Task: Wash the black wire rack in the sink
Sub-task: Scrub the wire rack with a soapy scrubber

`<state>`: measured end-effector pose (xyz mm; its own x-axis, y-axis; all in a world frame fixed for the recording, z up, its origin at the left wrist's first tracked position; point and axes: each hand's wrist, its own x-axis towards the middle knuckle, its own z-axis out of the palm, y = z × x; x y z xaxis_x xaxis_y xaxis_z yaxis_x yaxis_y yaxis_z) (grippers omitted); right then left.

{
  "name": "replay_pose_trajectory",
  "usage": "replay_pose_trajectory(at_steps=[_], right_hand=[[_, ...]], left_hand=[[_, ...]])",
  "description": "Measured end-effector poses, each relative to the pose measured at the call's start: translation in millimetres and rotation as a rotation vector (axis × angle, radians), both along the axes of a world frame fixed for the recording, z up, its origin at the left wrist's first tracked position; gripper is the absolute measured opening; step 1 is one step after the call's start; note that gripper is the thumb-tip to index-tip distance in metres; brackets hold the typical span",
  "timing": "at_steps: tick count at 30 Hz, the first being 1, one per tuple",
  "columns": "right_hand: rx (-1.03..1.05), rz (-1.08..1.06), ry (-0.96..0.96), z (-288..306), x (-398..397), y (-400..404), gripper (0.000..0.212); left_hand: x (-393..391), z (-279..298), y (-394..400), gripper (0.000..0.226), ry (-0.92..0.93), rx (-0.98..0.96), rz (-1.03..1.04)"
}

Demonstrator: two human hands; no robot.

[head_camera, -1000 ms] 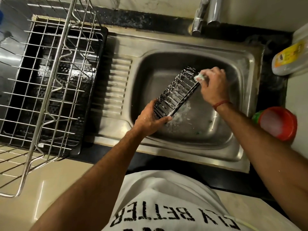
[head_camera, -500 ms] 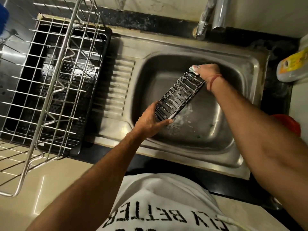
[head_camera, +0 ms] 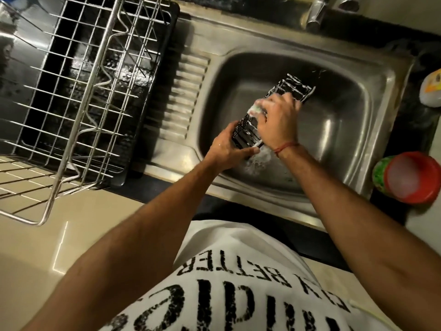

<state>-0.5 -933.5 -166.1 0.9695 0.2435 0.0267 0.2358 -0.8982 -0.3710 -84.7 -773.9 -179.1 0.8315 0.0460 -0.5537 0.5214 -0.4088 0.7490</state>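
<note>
Item: black wire rack point(head_camera: 294, 88). Location: inside the steel sink point(head_camera: 353, 120), held tilted, near end low by the front wall, far end raised toward the basin's middle. Wires carry white suds, thickest at the far end; a patch of foam point(head_camera: 259, 160) lies on the basin floor under the near end.

Item: left hand point(head_camera: 228, 149). Fingers curled round the rack's near corner, thumb along the lower edge; it steadies the rack.

Item: right hand point(head_camera: 278, 123). Fingers closed on a pale, soapy scrub pad point(head_camera: 256, 109), pressed on the rack's middle section. The picture is blurred there; the pad's exact make cannot be told.

Step in hand, as judged: scrubbing with soap; rinsing not begun, and no water is seen falling from the tap point(head_camera: 317, 14).

Handling notes, as judged:
- Run the pad along the wires, then across, so the crossings are reached.
- Keep the left grip firm; soapy wire will slide.
- Turn the rack to reach the underside and the corner now covered by the left hand.

Nearby: steel dish drainer point(head_camera: 78, 96) on the tabletop at left; red-rimmed tub point(head_camera: 410, 177) at right.
</note>
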Motion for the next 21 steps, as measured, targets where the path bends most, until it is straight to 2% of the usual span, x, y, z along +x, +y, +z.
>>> replay_pose_trajectory(at_steps=[4, 9, 14, 15, 19, 21], right_hand=[[0.005, 0.377, -0.008, -2.7, -0.5, 13.0, 0.02], [-0.064, 0.176, -0.017, 3.4, 18.3, 11.2, 0.027], [-0.019, 0.521, -0.028, 3.0, -15.1, 4.9, 0.027], [-0.026, 0.533, -0.025, 4.2, -16.9, -6.1, 0.028], [0.047, 0.199, 0.047, 9.8, -30.1, -26.5, 0.032], [0.065, 0.252, 0.068, 6.4, -44.9, -18.4, 0.031]], left_hand=[[-4.6, 3.0, -3.6, 0.08, 0.02, 0.04, 0.036], [0.3, 2.2, -2.4, 0.077, 0.06, 0.032, 0.031], [-4.5, 3.1, -4.7, 0.089, 0.011, 0.051, 0.0], [-6.5, 1.9, -5.8, 0.091, 0.006, 0.055, 0.003], [-5.8, -0.5, -7.9, 0.094, 0.012, 0.033, 0.036], [-4.3, -0.7, -6.2, 0.099, 0.004, 0.069, -0.008]])
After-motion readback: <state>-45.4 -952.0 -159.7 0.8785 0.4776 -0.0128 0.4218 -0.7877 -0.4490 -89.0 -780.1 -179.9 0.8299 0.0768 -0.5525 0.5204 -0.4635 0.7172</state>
